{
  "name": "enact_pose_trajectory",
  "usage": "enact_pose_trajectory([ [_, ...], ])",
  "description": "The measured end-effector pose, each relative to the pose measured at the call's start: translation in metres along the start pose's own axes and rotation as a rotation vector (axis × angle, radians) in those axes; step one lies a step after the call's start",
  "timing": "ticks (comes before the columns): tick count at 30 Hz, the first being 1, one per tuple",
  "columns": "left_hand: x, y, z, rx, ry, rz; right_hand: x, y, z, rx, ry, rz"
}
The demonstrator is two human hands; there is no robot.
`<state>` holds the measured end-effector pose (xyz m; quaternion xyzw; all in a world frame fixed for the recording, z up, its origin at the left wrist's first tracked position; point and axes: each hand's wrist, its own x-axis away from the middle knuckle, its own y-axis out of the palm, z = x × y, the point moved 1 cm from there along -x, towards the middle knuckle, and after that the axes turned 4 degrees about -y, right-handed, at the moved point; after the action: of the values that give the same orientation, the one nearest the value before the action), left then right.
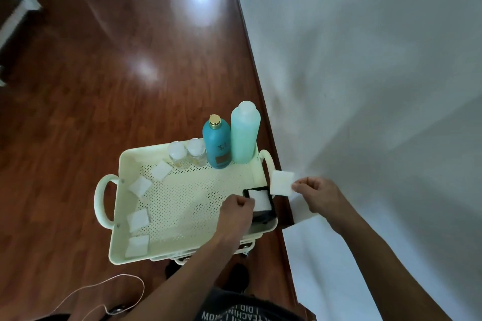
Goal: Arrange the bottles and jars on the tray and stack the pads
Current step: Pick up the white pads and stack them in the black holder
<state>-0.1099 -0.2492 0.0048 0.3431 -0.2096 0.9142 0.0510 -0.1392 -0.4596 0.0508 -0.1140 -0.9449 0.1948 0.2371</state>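
A cream perforated tray [182, 200] tops a small cart. At its far edge stand two small clear jars [186, 152], a teal bottle with a gold cap [217, 142] and a tall pale green bottle [245, 133]. Several white pads [139, 217] lie scattered along the tray's left side. A black box [260, 212] at the near right corner holds a white pad [259, 198]. My left hand [236, 212] pinches that pad at the box's left edge. My right hand [319, 195] pinches another white pad [281, 182] in the air, just right of the tray.
The cart stands on a dark wooden floor [104, 86] against a white wall [365, 60] on the right. Handles stick out at the tray's left [100, 200] and right [268, 159] sides. A thin cable [104, 286] lies on the floor near my body.
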Motion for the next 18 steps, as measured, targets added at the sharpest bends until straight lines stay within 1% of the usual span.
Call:
enact_pose_trajectory([
  [10, 0.007, -0.007, -0.010, -0.046, 0.073, -0.007, -0.004, 0.003, 0.006, -0.025, 0.026, -0.041],
  [18, 0.005, -0.026, -0.016, -0.099, 0.158, -0.026, -0.012, 0.017, 0.002, 0.199, 0.069, -0.213],
])
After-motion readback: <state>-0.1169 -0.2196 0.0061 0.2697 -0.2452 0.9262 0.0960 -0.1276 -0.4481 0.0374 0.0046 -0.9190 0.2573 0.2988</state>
